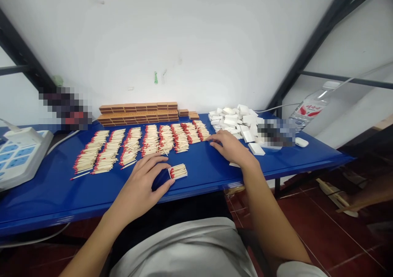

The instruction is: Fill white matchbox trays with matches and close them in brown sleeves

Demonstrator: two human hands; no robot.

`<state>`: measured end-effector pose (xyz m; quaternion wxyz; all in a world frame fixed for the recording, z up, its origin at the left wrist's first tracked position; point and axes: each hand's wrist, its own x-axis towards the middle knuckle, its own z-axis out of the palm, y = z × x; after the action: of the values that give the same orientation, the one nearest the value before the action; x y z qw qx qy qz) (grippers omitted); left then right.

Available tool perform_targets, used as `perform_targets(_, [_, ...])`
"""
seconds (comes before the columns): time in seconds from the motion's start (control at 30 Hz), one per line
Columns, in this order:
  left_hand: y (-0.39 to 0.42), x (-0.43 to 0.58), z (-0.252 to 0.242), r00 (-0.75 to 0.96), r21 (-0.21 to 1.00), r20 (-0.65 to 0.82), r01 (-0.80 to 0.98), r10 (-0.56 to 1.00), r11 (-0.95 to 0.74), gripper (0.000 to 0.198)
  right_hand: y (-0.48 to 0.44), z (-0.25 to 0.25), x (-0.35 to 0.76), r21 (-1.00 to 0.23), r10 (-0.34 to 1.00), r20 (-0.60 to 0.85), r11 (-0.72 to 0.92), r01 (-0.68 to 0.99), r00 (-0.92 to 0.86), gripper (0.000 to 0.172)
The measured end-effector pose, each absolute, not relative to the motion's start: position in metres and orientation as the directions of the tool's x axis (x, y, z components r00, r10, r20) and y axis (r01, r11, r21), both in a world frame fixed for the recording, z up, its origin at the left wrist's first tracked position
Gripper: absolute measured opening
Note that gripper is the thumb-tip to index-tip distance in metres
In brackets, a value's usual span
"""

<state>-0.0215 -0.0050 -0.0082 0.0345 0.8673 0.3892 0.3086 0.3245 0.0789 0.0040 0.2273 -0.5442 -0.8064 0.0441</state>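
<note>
Tray (181,176) of matches (179,171) sits on the counter (204,168), probably light, crushable, best held by its walls; left hand (143,180) beside it, fingers apart; right hand's (231,146) pinch at loose matches (201,130) unclear.

Wall (199,35) bright, evenly lit; floor (325,232) dim; edges stretched; two patches pixelated.

Looks from head height, facing forward and down over the blue table (202,162) to the white wall (196,31) beyond. Sits close above and behind the left hand (145,176) and right hand (231,146), near mid-frame. Takes in the pale shirt (184,248) at the bottom edge and red floor tiles (331,232) at lower right.
</note>
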Motion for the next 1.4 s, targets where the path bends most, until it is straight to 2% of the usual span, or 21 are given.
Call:
perform_targets(0.67, [-0.005,-0.021,-0.008,0.513,0.289,0.515,0.650,0.687,-0.703,0.022,0.081,0.001,0.322,-0.310,0.897,0.319,0.403,0.861,-0.305,0.030])
perform_targets(0.9, [-0.005,-0.021,-0.008,0.507,0.302,0.512,0.650,0.694,-0.698,0.022,0.080,0.004,0.320,-0.365,0.907,0.310,0.390,0.845,-0.284,0.011])
perform_targets(1.07, [-0.006,-0.021,-0.007,0.509,0.298,0.510,0.652,0.694,-0.697,0.023,0.078,0.005,0.317,-0.370,0.917,0.293,0.370,0.852,-0.271,0.013])
perform_targets(1.23, [-0.006,-0.021,-0.006,0.511,0.299,0.511,0.648,0.691,-0.701,0.021,0.058,0.020,0.301,-0.413,0.888,0.323,0.444,0.795,-0.328,0.014])
perform_targets(1.4, [-0.006,-0.020,-0.006,0.508,0.303,0.517,0.644,0.689,-0.702,0.022,0.028,0.037,0.265,-0.431,0.815,0.355,0.578,0.693,-0.458,0.014])
